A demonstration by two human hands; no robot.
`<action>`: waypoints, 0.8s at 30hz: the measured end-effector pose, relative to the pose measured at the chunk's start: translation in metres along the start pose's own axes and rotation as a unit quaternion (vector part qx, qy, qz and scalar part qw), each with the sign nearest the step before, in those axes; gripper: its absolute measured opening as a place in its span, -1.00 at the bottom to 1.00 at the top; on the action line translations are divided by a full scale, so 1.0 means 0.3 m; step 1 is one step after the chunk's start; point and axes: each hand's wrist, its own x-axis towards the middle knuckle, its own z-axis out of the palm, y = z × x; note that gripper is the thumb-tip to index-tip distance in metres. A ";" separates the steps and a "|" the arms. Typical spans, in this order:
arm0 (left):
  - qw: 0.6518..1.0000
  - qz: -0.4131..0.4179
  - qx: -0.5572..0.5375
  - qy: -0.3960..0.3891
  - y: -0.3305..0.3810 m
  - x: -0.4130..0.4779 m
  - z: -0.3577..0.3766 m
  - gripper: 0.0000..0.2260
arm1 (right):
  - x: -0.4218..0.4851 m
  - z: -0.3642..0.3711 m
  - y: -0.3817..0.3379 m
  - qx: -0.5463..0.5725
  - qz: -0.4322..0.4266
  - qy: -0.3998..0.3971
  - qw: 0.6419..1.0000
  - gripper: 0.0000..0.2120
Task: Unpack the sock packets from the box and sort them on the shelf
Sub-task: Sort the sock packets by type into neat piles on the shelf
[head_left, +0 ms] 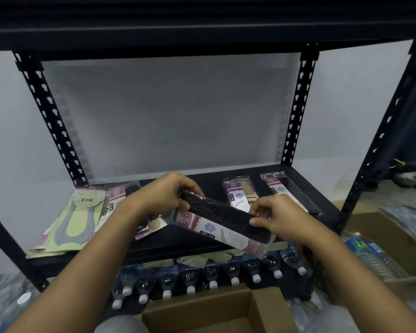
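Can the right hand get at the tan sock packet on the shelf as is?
Probably not yet. The right hand and left hand both grip the dark sock packet, which lies across the front of the tan sock packet. The shelf beyond looks open.

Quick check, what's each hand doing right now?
Left hand: closed on the upper end of the black sock packet.
Right hand: fingers pinching the lower end of the same packet, above the shelf.
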 end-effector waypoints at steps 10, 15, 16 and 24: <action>0.914 0.039 -0.281 0.291 -0.058 -0.041 0.106 -0.53 | -0.059 -0.002 0.114 0.208 0.061 0.144 0.965 -0.86; 0.860 -0.015 -0.420 0.291 -0.019 -0.061 0.274 -0.67 | -0.083 0.062 0.102 0.355 0.086 0.215 0.906 -0.85; 0.860 -0.024 -0.432 0.270 -0.003 -0.063 0.305 -0.67 | -0.085 0.082 0.095 0.371 0.092 0.222 0.897 -0.86; 0.848 -0.040 -0.490 0.197 0.091 -0.057 0.464 -0.67 | -0.112 0.219 0.058 0.471 0.116 0.246 0.839 -0.87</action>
